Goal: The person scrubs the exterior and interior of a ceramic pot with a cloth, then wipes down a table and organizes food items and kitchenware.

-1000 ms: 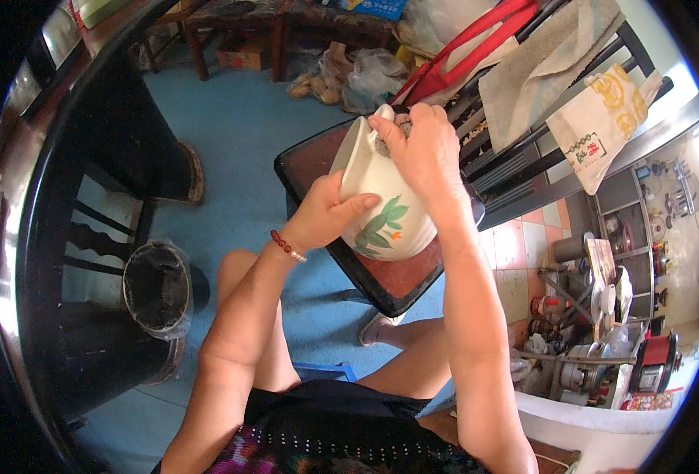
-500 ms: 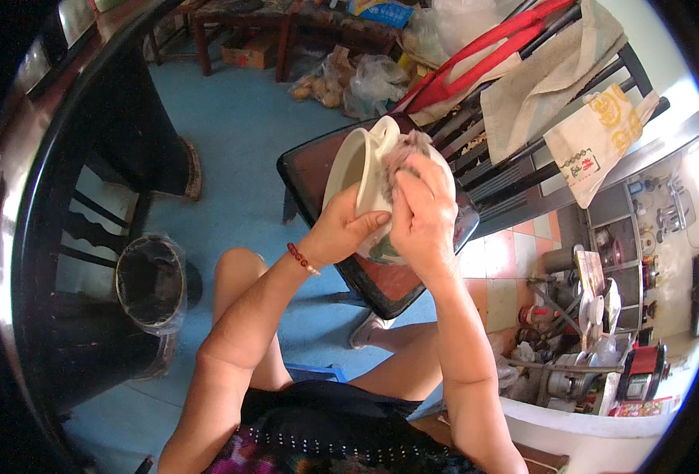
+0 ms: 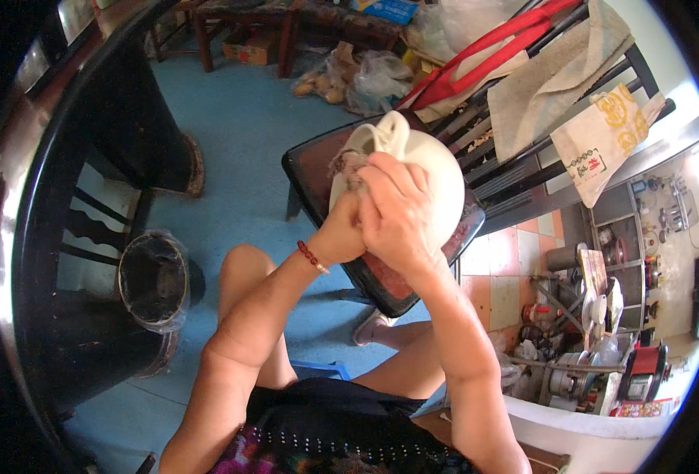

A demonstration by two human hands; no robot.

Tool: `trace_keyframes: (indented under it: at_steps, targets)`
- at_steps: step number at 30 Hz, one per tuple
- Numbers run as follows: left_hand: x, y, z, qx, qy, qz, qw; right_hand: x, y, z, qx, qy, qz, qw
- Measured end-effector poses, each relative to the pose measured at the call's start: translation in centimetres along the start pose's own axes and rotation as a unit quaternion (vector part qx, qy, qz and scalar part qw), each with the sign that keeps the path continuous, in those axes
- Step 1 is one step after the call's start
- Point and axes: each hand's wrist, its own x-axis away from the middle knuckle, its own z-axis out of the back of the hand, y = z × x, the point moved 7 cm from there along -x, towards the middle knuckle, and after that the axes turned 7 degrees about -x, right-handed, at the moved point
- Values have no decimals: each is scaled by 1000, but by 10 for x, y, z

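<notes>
A cream pot [image 3: 442,186] is held tilted by 2 hands over a red-brown seat [image 3: 306,162], toward the seat's far and right edges. Whether the seat is touched by the pot cannot be told. The pot's handle [image 3: 394,130] is turned toward the seat's far corner.

The pot's rim side is gripped by the left hand [image 3: 340,229], which is seen across the seat's left edge; its fingers are partly hidden, so their exact placing cannot be told. A bracelet [image 3: 310,254] of red and pale beads is worn on that wrist. A grey-pink cloth [image 3: 344,164] is pressed to the pot's rim, just beside the handle, by the right hand [image 3: 401,205], whose fingers are bent together over it. The left hand is overlapped in view by the right, and the pot's outer wall is partly covered.

Beyond the seat's right edge, black slats [image 3: 476,186] are hung with a beige towel [image 3: 523,110] and a pale pouch [image 3: 598,150] marked in yellow. A red strap [image 3: 476,59] is draped near their upper end. Past the far corner, plastic bags [image 3: 377,79] are piled on the blue floor [image 3: 231,134]. Well apart, to the left, a bin [image 3: 156,280] is lined with clear plastic.
</notes>
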Motion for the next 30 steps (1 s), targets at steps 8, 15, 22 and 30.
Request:
trace_keyframes:
  at_steps: [8, 15, 22, 30]
  targets:
    - [-6, 1, -3, -42, 3, 25, 999, -7, 14, 15, 112, 32, -34, 993]
    - [-9, -1, 8, -121, -8, -64, 990, 7, 21, 26, -179, -70, 16, 981]
    - [-3, -11, -4, 136, -28, 125, 982, 21, 63, 66, -376, 251, -302, 839]
    - [-11, -12, 7, 91, 11, 67, 994, -15, 17, 5, -109, -111, 46, 987]
